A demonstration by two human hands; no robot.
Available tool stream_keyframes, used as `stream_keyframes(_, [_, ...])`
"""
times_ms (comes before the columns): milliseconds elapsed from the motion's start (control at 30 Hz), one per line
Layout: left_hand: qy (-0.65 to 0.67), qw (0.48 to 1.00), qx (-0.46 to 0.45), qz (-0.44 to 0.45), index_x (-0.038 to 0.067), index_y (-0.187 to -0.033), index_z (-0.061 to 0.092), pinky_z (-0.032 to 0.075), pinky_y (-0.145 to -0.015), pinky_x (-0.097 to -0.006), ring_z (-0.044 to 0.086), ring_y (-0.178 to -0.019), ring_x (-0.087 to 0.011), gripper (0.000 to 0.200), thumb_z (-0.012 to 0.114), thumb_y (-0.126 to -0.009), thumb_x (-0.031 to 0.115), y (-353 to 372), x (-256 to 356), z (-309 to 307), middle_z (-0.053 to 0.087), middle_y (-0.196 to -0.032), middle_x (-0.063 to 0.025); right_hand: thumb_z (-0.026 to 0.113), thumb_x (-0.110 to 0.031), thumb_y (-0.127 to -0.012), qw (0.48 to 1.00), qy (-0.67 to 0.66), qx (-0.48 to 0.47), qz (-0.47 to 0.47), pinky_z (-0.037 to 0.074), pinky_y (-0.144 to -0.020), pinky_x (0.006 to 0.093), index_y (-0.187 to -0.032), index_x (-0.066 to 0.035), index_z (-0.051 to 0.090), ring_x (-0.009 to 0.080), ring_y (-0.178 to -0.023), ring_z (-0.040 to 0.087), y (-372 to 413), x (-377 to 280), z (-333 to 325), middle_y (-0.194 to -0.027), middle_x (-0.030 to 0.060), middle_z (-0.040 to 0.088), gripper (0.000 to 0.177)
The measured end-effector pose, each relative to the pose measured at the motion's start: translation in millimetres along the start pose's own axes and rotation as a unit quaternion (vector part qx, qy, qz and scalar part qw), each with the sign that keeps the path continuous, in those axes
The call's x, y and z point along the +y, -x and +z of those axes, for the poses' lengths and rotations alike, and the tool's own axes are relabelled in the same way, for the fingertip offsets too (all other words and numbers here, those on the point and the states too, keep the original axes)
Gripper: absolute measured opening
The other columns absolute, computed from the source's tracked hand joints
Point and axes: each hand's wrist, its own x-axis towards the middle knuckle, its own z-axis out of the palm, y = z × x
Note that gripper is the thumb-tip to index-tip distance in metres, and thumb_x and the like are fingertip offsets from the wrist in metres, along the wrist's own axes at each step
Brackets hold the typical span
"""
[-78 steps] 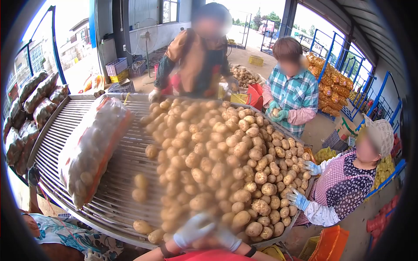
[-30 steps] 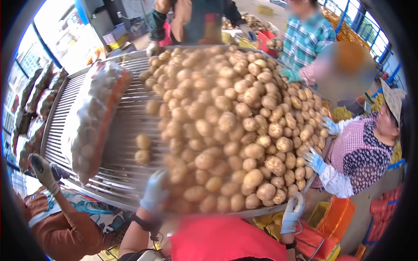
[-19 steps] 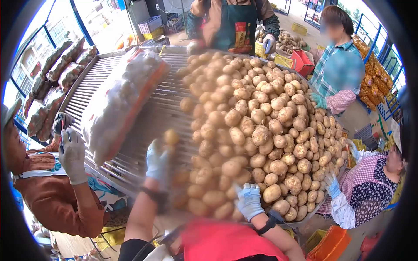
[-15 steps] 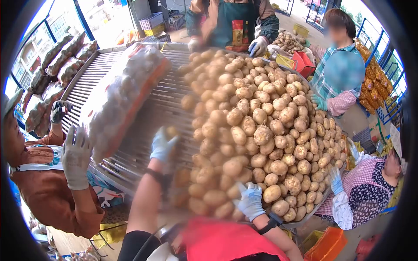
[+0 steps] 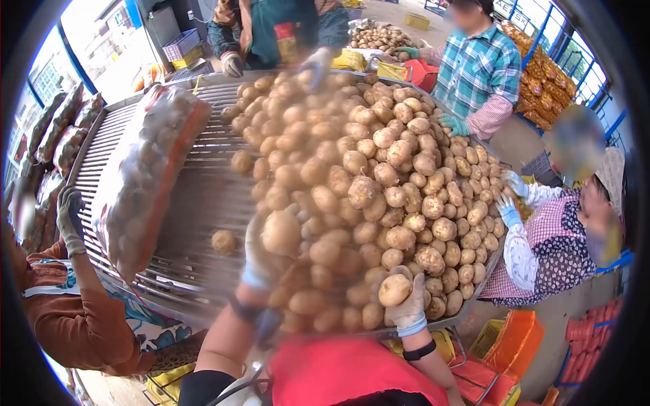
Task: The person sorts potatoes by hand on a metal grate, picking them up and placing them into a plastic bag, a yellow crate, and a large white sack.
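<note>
My left hand (image 5: 254, 260), in a pale work glove, is closed around a large potato (image 5: 281, 233) at the left edge of the heap; a haze blurs its fingers. Palm up at the near edge of the heap, my right hand (image 5: 410, 312) grips another potato (image 5: 395, 289). The heap of potatoes (image 5: 413, 196), some with soil stuck on, covers the right part of a slatted metal table (image 5: 196, 186). One loose potato (image 5: 223, 241) lies on the slats left of my left hand.
A full mesh sack (image 5: 145, 183) lies across the table's left part, and more sacks (image 5: 61, 132) are stacked beyond. Co-workers stand around the table, one gloved hand (image 5: 70, 220) near the sack. An orange crate (image 5: 516, 345) stands at the near right.
My left hand has gone from over the slats to the heap's edge and now holds a large potato. My right hand has turned up with a potato in it. The camera view has shifted.
</note>
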Motion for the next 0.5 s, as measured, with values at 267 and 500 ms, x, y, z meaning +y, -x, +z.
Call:
stream_keyframes(267, [0.008, 0.994, 0.097, -0.052, 0.006, -0.129, 0.06, 0.06, -0.08, -0.0436, 0.066, -0.103, -0.0301, 0.062, 0.055, -0.096, 0.057, -7.5, -82.2, 16.4, 0.066, -0.121, -0.0148, 0.049, -0.059, -0.1, 0.983, -0.118, -0.119, 0.076, 0.047, -0.107, 0.0459, -0.135, -0.002, 0.05, 0.0348, -0.12, 0.057, 21.0, -1.3, 27.6, -0.13, 0.0173, 0.057, 0.067])
stream_keyframes(500, [-0.097, 0.963, 0.189, -0.167, 0.003, -0.127, 0.058, 0.062, -0.081, -0.0483, 0.067, -0.1, -0.0341, 0.061, 0.057, -0.096, 0.055, -10.1, -132.4, 22.0, 0.066, -0.118, -0.0194, 0.047, -0.035, -0.105, 0.982, 0.092, 0.062, -0.154, 0.049, -0.096, 0.037, -0.135, -0.004, 0.051, 0.023, -0.112, 0.058, 70.2, -12.3, -17.9, -0.125, 0.0094, 0.059, 0.043])
